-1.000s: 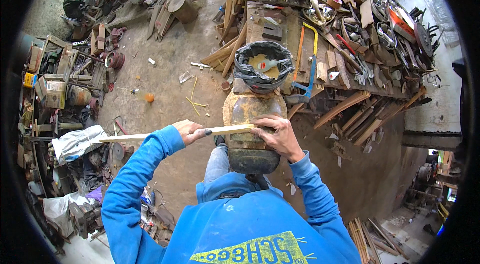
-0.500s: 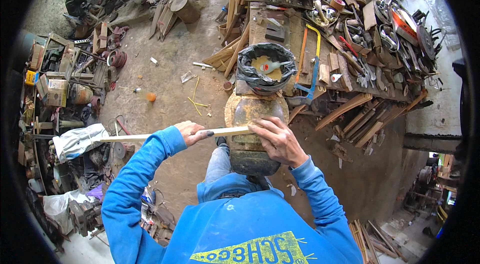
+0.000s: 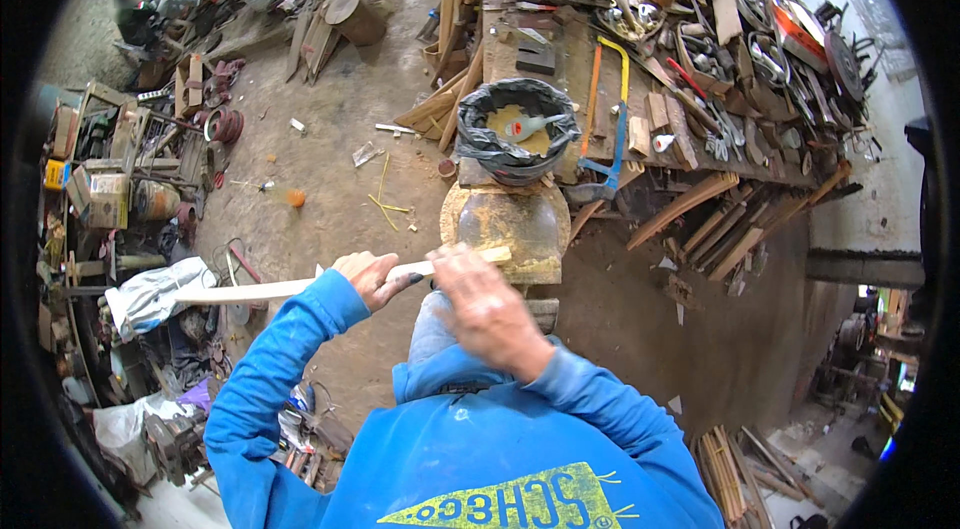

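Note:
A long, pale, slightly curved wooden strip (image 3: 250,292) runs crosswise in front of me. My left hand (image 3: 370,279) is closed round it near the middle, with a dark patch on the thumb. Farther right, my right hand (image 3: 485,309) lies over the strip with its fingers bent round it, somewhat blurred. The strip's right end sticks out past these fingers, above the near edge of a worn, dust-covered machine (image 3: 505,229). Behind that machine stands a bucket with a black plastic liner (image 3: 515,169). It holds sawdust and a white squeeze bottle (image 3: 527,129).
A yellow and blue hacksaw (image 3: 622,109) lies on the workbench at right, beside piled tools and wood offcuts (image 3: 690,214). Cluttered shelves (image 3: 110,199) line the left, with a white sack (image 3: 160,294) near the strip's end. Other people sit at the far left.
My right hand has slid left and nearer me along the strip, baring its right end. The strip has turned to show a broader, curved face. My left hand has stayed almost in place.

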`<state>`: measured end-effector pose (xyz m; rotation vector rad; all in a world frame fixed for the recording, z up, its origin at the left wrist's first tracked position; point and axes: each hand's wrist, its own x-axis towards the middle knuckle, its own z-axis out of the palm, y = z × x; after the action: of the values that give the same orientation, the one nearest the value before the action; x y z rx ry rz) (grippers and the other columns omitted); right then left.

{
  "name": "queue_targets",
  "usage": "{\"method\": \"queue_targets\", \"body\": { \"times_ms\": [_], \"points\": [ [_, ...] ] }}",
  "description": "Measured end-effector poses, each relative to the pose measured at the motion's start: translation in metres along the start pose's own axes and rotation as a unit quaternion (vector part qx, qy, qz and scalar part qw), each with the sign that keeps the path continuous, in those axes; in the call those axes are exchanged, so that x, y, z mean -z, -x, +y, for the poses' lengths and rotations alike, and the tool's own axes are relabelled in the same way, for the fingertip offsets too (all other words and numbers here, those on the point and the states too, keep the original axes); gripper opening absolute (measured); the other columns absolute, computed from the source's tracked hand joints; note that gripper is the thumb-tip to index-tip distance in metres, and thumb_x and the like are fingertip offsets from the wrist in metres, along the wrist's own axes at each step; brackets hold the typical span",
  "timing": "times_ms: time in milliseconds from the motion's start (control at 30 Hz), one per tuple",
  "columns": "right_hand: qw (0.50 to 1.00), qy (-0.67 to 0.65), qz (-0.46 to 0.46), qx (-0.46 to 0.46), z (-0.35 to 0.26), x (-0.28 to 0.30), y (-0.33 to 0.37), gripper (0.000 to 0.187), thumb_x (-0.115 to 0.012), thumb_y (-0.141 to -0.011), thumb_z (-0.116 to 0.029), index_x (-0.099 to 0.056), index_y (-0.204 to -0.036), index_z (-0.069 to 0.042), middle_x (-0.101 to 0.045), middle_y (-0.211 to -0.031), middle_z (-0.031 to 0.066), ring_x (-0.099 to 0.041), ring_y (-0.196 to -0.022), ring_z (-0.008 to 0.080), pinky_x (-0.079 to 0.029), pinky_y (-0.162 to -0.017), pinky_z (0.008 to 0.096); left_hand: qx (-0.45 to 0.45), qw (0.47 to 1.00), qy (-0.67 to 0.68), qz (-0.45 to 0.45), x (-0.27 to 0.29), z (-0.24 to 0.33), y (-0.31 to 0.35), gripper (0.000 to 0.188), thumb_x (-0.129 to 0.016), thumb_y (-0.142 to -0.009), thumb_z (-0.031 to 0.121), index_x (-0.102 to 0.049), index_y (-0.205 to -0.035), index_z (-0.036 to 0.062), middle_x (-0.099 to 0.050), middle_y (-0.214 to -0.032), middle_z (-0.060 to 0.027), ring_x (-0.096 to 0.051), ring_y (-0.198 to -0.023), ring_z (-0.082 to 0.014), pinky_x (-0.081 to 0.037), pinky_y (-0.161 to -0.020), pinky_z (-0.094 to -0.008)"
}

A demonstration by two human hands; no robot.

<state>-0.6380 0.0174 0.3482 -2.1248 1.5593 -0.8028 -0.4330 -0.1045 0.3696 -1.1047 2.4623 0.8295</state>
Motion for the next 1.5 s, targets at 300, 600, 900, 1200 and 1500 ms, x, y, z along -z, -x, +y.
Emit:
{"method": "queue_targets", "body": {
  "times_ms": [300, 600, 900, 1200, 1500],
  "points": [
    [0.981, 0.054, 0.149, -0.110, 0.012, 0.015, 0.016, 0.051, -0.060, -0.091, -0.027, -0.050, -0.137, -0.006, -0.048, -0.140, 0.0183, -0.039, -0.136, 0.0349, -0.029, -0.115, 0.0464, -0.014, 0.982, 0.160, 0.100, -0.038, 0.026, 0.070, 0.035, -0.050, -0.098, 0.038, -0.051, -0.093, 0.0029, -0.058, -0.066, -0.0250, -0.058, -0.066, -0.0460, -0.042, -0.055, -0.0541],
    [0.971, 0.023, 0.222, 0.081, 0.000, 0.037, -0.013, 0.030, -0.060, -0.085, -0.014, -0.062, -0.114, -0.009, -0.060, -0.117, 0.0134, -0.058, -0.112, 0.0322, -0.044, -0.099, 0.0451, 0.072, 0.929, 0.361, 0.024, -0.058, 0.079, 0.103, 0.053, -0.031, -0.102, 0.050, -0.048, -0.092, 0.0008, -0.053, -0.066, -0.0239, -0.054, -0.066, -0.0487, -0.042, -0.058, -0.0484],
    [0.937, 0.111, 0.211, 0.254, -0.007, 0.051, -0.020, 0.019, -0.054, -0.086, -0.028, -0.063, -0.089, -0.011, -0.062, -0.086, 0.0038, -0.062, -0.096, 0.0237, -0.031, -0.110, 0.0491, 0.035, 0.856, 0.514, -0.032, -0.056, 0.088, 0.118, 0.061, -0.028, -0.100, 0.057, -0.050, -0.088, 0.0011, -0.050, -0.061, -0.0105, -0.050, -0.052, -0.0270, -0.041, -0.052, -0.0376],
    [0.890, -0.051, 0.362, -0.271, 0.121, 0.108, -0.027, 0.016, -0.060, -0.095, -0.018, -0.061, -0.107, -0.006, -0.064, -0.075, 0.0080, -0.062, -0.078, 0.0225, -0.047, -0.077, 0.0392, 0.019, 0.900, 0.433, 0.042, -0.058, 0.090, 0.125, 0.063, -0.030, -0.098, 0.059, -0.048, -0.088, -0.0001, -0.048, -0.063, -0.0210, -0.052, -0.057, -0.0396, -0.041, -0.053, -0.0423],
    [0.950, -0.056, 0.161, -0.260, 0.112, 0.120, -0.067, 0.038, -0.072, -0.082, -0.022, -0.061, -0.117, -0.011, -0.062, -0.103, 0.0142, -0.061, -0.093, 0.0289, -0.046, -0.079, 0.0434, 0.102, 0.911, 0.362, 0.171, -0.047, 0.111, 0.104, 0.037, -0.060, -0.093, 0.037, -0.050, -0.088, 0.0017, -0.051, -0.061, -0.0220, -0.054, -0.056, -0.0432, -0.041, -0.052, -0.0447]
  ]
}}
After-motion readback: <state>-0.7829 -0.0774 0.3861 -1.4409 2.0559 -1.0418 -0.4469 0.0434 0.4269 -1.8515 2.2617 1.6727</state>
